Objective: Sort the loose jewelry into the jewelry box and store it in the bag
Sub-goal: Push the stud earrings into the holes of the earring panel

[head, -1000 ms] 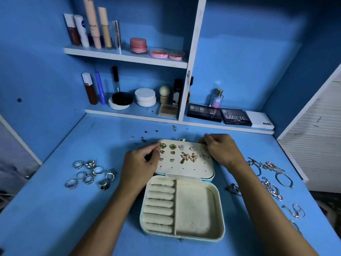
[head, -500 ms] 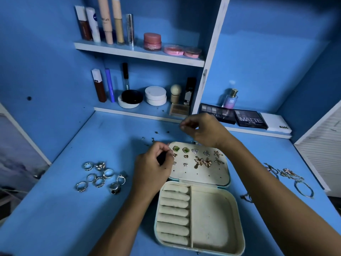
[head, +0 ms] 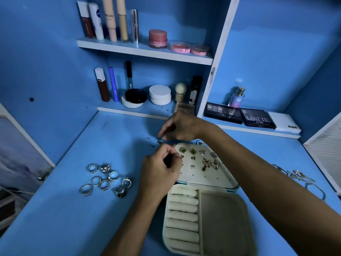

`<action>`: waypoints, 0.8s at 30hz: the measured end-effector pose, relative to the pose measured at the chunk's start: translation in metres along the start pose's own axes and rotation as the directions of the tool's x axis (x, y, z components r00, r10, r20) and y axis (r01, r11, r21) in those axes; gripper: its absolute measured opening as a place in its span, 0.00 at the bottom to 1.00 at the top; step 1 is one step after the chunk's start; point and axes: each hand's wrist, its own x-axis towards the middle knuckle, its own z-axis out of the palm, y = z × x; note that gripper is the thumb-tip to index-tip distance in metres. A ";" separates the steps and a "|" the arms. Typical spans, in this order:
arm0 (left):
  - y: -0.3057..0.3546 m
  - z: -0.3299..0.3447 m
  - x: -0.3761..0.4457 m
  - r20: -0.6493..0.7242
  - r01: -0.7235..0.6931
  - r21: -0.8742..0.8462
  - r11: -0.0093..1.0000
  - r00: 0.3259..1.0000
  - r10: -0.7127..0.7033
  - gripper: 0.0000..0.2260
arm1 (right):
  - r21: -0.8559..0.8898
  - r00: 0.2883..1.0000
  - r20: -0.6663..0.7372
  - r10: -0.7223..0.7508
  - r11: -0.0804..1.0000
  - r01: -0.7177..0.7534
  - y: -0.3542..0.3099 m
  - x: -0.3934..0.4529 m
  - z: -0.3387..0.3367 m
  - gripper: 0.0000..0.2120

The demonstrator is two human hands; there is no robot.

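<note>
Right hand [head: 181,127], formerly above the lid's far edge, now lowered to the desk [head: 73,209] behind the open jewelry box [head: 208,224], fingertips pinching a small stud [head: 159,142]. Left hand [head: 161,170] curled at the lid's left edge, contents indiscernible. Rings [head: 106,179] loose, left of box.

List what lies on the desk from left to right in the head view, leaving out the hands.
Cluster of silver rings → loose earring studs → open jewelry box with earrings pinned in its lid → tangle of bracelets and chains at the right edge.
</note>
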 end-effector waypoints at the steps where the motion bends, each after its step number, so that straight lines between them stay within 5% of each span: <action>1: 0.000 0.000 0.000 -0.001 -0.001 -0.003 1.000 1.000 0.001 0.03 | -0.010 1.000 0.008 0.005 1.000 -0.005 -0.001 0.001 0.000 0.08; 24: -0.002 0.002 0.002 -0.006 -0.059 0.022 0.998 0.998 0.059 0.02 | 0.051 0.998 -0.064 0.022 0.999 -0.018 0.003 -0.002 0.002 0.04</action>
